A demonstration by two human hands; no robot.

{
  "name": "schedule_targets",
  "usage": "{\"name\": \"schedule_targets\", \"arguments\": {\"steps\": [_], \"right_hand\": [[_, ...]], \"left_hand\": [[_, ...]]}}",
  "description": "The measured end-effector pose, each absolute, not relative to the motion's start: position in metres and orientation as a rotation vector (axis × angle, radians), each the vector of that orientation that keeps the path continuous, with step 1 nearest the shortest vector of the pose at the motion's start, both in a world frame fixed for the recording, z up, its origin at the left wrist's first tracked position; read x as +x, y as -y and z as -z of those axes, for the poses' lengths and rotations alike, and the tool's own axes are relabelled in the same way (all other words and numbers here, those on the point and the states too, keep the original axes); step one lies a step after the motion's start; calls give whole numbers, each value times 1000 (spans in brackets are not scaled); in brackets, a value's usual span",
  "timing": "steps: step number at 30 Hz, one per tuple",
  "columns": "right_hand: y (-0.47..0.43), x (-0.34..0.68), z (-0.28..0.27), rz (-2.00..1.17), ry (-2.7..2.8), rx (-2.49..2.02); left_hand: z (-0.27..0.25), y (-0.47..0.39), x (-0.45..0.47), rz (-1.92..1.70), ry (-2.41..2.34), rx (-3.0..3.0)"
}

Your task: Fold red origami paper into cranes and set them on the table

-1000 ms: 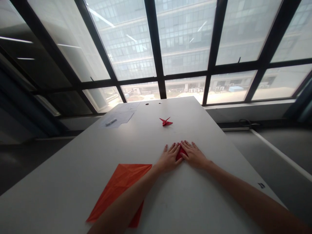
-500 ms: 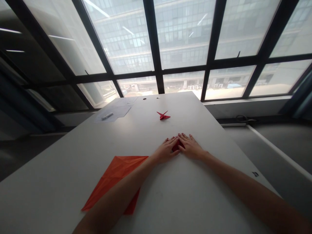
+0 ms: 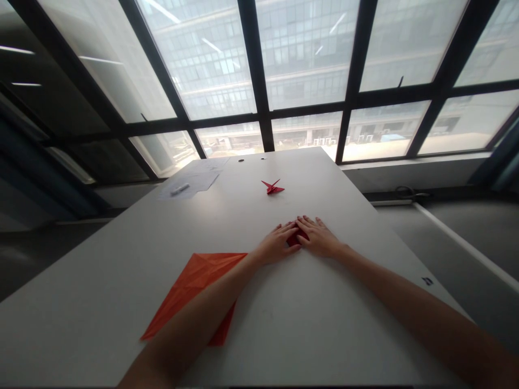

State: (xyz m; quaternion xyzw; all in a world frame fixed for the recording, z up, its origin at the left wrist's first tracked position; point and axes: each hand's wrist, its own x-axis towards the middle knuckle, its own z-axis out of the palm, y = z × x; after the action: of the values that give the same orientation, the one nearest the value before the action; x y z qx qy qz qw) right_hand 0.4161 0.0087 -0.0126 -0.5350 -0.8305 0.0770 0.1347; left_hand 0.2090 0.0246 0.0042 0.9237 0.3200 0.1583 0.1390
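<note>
A small piece of red folded paper (image 3: 297,238) lies on the white table, mostly covered by both hands. My left hand (image 3: 276,243) rests flat on its left side, fingers stretched out and pointing away from me. From the right, my right hand (image 3: 318,237) presses on it with extended fingers, its fingertips meeting those of the left. Only a dark red patch shows between the thumbs; the paper's outline is hidden. Beneath my left forearm is a creased orange sheet of paper (image 3: 194,281), partly covered by the arm.
Beyond the hands sits a red origami crane (image 3: 273,188) on the white table (image 3: 324,324). At the far left, thin paper sheets (image 3: 206,181) carry a white marker-like object (image 3: 180,189). A small dark mark (image 3: 427,281) is near the right table edge. Large windows stand behind the table.
The camera view has shifted slightly, so the table things appear a little higher. Both hands stay on the red paper, with slightly more red showing between the thumbs.
</note>
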Motion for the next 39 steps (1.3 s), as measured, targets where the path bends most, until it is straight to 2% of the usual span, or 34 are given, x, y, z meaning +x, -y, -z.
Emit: {"name": "schedule_targets", "arguments": {"steps": [10, 22, 39], "right_hand": [[-7, 417, 11, -251, 2390, -1545], [-7, 420, 11, -228, 2435, -1502], [-6, 426, 8, -255, 2199, -1376]], "left_hand": [[-7, -22, 210, -429, -925, 2673], [-11, -17, 212, -565, -938, 2614], [-15, -16, 210, -657, -878, 2546]]}}
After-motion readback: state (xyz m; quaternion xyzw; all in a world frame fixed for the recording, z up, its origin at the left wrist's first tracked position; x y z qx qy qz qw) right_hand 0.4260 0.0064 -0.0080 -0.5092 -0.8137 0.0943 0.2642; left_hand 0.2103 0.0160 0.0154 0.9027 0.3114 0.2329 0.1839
